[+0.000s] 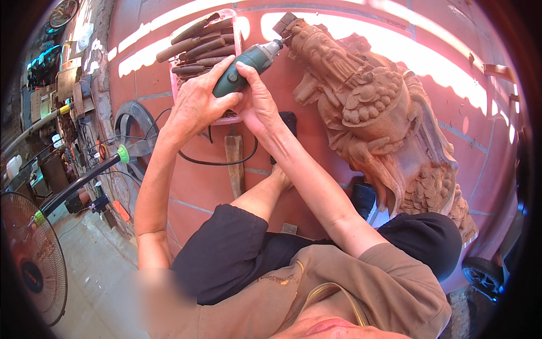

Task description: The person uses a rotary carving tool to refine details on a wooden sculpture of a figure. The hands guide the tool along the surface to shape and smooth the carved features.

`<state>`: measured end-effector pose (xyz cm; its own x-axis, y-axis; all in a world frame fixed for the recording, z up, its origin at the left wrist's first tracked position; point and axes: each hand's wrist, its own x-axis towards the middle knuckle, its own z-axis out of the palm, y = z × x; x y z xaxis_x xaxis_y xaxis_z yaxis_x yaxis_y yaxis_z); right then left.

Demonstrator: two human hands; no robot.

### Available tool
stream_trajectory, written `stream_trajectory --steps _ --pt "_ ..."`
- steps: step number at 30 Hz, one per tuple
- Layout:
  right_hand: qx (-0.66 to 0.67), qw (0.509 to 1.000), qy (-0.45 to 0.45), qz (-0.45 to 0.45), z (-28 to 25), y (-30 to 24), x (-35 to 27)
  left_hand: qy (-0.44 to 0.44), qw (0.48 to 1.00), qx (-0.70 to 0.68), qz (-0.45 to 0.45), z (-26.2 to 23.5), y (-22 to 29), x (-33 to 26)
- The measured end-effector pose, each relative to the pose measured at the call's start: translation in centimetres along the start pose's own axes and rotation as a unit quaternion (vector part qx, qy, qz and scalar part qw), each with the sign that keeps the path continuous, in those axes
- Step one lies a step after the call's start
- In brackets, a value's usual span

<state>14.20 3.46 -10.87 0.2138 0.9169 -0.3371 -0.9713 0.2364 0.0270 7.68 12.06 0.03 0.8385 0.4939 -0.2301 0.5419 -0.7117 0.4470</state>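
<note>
Both hands are around a green rotary tool [241, 72] held above the tiled floor. My left hand [199, 95] wraps its body from the left. My right hand [257, 100] grips it from the right, thumb on the casing. The tool's metal nose points up and right, its tip close to the hat of a carved wooden statue [372, 107]; whether it touches I cannot tell. The statue lies tilted on its back, showing a bearded figure with a basin of round lumps. A black cord [217, 164] loops below my hands.
A pink basket [236, 28] full of long-handled carving tools [203, 48] stands behind my hands. A wooden bat-like piece [234, 164] lies on the red tiles near my foot. At left are a fan [34, 260], a dark wheel-shaped base [132, 127] and cluttered tools.
</note>
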Motion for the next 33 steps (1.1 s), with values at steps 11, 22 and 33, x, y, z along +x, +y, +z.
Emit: stream_trajectory --steps 11,22,33 --pt "-0.011 1.000 0.019 -0.010 0.8 -0.2 -0.7 0.000 1.000 -0.005 0.000 -0.1 0.3 -0.2" --pt "-0.033 0.999 0.031 -0.007 -0.2 0.0 -0.6 -0.025 0.998 -0.028 -0.042 0.7 -0.4 -0.6" --pt "-0.074 0.996 0.041 0.010 -1.6 -0.1 -0.9 -0.009 0.997 -0.069 -0.042 2.4 -1.3 -1.5"
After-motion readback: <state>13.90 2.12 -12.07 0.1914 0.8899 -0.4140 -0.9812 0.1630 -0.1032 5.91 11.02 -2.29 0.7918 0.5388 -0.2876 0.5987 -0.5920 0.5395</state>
